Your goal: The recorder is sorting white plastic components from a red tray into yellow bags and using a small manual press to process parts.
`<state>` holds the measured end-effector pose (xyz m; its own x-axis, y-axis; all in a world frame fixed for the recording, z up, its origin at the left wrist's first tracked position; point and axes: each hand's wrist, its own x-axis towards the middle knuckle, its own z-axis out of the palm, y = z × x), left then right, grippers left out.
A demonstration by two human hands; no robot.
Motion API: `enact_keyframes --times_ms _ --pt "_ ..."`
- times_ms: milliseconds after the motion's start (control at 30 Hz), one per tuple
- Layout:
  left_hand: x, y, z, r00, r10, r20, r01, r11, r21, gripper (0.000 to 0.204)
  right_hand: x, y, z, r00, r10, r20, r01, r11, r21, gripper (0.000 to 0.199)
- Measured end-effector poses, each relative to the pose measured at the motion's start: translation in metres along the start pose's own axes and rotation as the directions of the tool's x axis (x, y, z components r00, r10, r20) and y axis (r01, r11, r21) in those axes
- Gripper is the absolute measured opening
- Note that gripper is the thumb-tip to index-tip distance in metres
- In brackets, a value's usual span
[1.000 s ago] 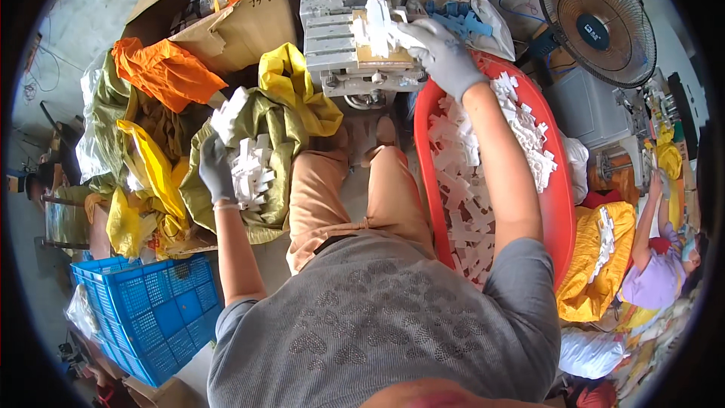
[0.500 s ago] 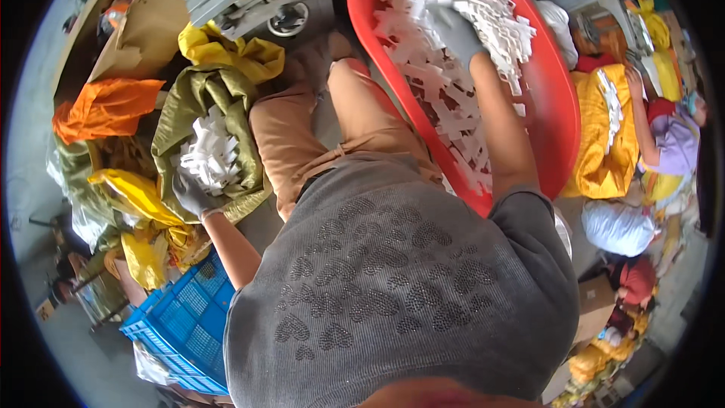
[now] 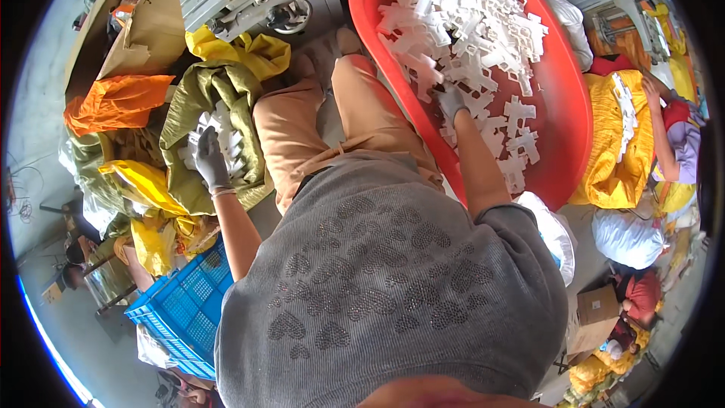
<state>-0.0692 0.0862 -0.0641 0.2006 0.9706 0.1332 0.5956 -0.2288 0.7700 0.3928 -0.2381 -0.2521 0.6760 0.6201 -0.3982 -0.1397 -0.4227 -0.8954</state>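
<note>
My left hand [image 3: 211, 162], in a grey glove with dark fingertips, is over an olive-green sack [image 3: 181, 170] at the left. Its fingers are curled in, with a white bit showing at the fingertips. Inside the sack lies a pile of white plastic pieces [image 3: 228, 140]. At the right, my gloved right hand [image 3: 453, 100] is inside a red oval tub [image 3: 563, 128], by its near-left wall. The fingers close on a white plastic piece [image 3: 423, 69] at the edge of the heap. Many such pieces [image 3: 479, 19], several shaped like toy pistols, fill the tub's far part.
A blue plastic crate [image 3: 181, 310] stands at my lower left, below yellow and orange sacks [image 3: 121, 102]. A grey metal machine [image 3: 257, 0] is ahead. A co-worker's arm [image 3: 661, 125] touches a yellow sack [image 3: 612, 159] on the right.
My right hand has drawn back from the middle of the heap toward the tub's near-left side. Pieces in the tub have shifted. My left hand has risen from the sack's near-left edge.
</note>
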Motion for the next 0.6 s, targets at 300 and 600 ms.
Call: enact_keyframes --times_ms 300,600 --pt "0.018 0.055 0.009 0.998 0.052 0.030 -0.050 0.997 -0.058 0.023 0.003 -0.026 0.051 0.926 -0.339 0.166 0.332 0.941 0.067 0.048" --pt "0.062 0.179 -0.003 0.861 0.484 -0.158 -0.491 0.871 -0.007 0.020 -0.051 -0.056 0.011 0.996 -0.043 0.080 0.018 0.957 0.289 0.047"
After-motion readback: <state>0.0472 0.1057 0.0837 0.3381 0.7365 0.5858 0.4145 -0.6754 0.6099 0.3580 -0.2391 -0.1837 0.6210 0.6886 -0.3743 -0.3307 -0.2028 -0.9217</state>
